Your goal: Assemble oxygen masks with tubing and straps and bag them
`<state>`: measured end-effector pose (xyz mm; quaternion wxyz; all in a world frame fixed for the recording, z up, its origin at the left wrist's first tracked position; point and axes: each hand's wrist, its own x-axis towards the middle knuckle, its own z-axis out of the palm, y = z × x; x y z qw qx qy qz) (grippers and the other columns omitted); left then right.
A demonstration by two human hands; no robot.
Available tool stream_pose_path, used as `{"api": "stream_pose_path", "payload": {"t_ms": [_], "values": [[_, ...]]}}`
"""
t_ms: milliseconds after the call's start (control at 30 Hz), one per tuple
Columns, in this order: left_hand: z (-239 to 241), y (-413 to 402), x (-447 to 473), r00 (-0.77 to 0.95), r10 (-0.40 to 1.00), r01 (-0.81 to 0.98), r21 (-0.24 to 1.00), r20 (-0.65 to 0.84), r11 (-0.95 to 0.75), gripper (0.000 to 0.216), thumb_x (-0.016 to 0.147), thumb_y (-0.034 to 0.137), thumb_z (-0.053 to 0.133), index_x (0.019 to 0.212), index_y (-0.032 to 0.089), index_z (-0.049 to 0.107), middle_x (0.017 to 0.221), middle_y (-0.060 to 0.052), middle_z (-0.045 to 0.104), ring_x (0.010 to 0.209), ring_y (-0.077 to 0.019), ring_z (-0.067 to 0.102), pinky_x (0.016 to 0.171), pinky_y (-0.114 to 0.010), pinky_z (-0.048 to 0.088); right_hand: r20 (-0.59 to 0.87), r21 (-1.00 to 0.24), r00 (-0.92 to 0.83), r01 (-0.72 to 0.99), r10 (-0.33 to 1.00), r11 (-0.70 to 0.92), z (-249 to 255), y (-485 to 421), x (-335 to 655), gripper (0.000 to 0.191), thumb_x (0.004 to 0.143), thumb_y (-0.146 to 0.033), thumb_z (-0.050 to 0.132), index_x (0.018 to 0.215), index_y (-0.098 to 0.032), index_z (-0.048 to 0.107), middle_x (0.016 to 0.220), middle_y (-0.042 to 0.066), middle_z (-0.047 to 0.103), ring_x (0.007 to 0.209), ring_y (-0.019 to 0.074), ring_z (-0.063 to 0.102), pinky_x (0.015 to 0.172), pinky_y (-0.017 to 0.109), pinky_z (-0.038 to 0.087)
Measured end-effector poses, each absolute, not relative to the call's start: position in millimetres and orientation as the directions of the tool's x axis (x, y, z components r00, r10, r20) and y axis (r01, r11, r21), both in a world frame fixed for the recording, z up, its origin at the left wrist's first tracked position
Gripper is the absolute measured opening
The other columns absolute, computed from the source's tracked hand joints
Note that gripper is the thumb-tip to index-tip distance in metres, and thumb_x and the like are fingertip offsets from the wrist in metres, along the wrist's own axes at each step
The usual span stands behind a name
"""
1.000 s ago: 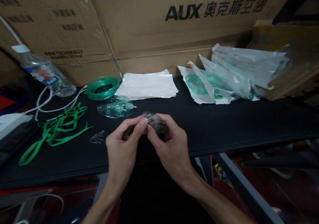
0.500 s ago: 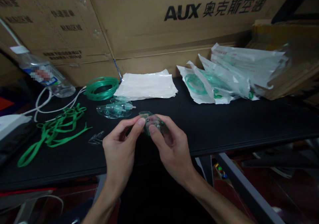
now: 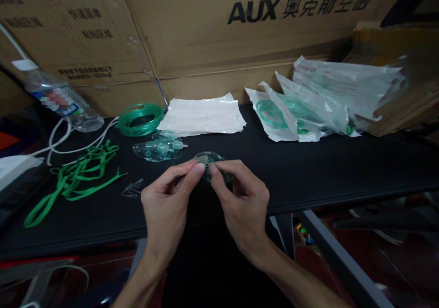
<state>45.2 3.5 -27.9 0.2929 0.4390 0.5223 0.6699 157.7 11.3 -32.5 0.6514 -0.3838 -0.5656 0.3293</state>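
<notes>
Both my hands hold a clear greenish plastic mask (image 3: 210,161) just above the front of the black table (image 3: 308,171). My left hand (image 3: 168,207) pinches its near rim with thumb and forefinger. From the other side, my right hand (image 3: 242,203) pinches the same rim, its other fingers curled under the mask. Most of the mask is hidden behind my fingers. More clear masks (image 3: 159,148) lie on the table just beyond my hands. Small metal clips (image 3: 133,188) lie left of my left hand.
Green straps (image 3: 75,175), a coil of green tubing (image 3: 140,118), a water bottle (image 3: 60,102) and white cables (image 3: 68,136) lie at the left. A stack of flat white bags (image 3: 203,116) lies mid-back, filled bags (image 3: 308,111) at the right. Cardboard boxes (image 3: 219,24) stand behind.
My right hand has shifted its grip, bringing thumb and forefinger up to the mask's rim next to the left fingertips. The mask has tilted flatter. My left hand has barely moved.
</notes>
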Motion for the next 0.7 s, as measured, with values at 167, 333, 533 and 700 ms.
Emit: {"api": "stream_pose_path", "payload": {"t_ms": [167, 333, 533, 700], "values": [[-27, 4, 44, -0.438, 0.859, 0.047, 0.961, 0.265, -0.272, 0.007, 0.078, 0.032, 0.083, 0.081, 0.026, 0.081, 0.086, 0.004, 0.080, 0.089, -0.0145, 0.073, 0.089, -0.025, 0.057, 0.549, -0.833, 0.118, -0.013, 0.828, 0.554, -34, 12, 159, 0.018, 0.090, -0.012, 0.068, 0.096, -0.026, 0.077, 0.090, 0.000, 0.076, 0.081, 0.0169, 0.066, 0.078, 0.035, 0.053], [-27, 4, 43, -0.428, 0.860, 0.044, 0.957, 0.277, -0.286, 0.005, 0.079, 0.030, 0.083, 0.081, 0.025, 0.081, 0.086, 0.003, 0.079, 0.089, -0.0156, 0.072, 0.090, -0.028, 0.057, 0.530, -0.842, 0.063, -0.080, 0.846, 0.533, -33, 15, 164, 0.023, 0.091, -0.011, 0.068, 0.099, -0.029, 0.078, 0.093, 0.000, 0.077, 0.084, 0.0169, 0.067, 0.080, 0.035, 0.053], [-26, 3, 42, -0.408, 0.873, 0.031, 0.960, 0.268, -0.279, 0.007, 0.079, 0.030, 0.082, 0.078, 0.024, 0.080, 0.088, 0.001, 0.080, 0.092, -0.0188, 0.072, 0.092, -0.032, 0.056, 0.451, -0.882, -0.009, -0.157, 0.893, 0.444, -30, 18, 170, 0.020, 0.090, -0.014, 0.069, 0.098, -0.029, 0.080, 0.096, 0.000, 0.078, 0.089, 0.0176, 0.068, 0.083, 0.035, 0.054], [-27, 4, 38, -0.378, 0.899, -0.015, 0.969, 0.223, -0.247, 0.010, 0.077, 0.033, 0.083, 0.075, 0.024, 0.078, 0.081, 0.002, 0.077, 0.083, -0.0163, 0.069, 0.078, -0.026, 0.055, 0.400, -0.899, -0.097, -0.234, 0.911, 0.369, -25, 22, 176, 0.019, 0.089, -0.015, 0.070, 0.095, -0.029, 0.081, 0.093, 0.000, 0.077, 0.088, 0.0172, 0.066, 0.083, 0.034, 0.053]]}}
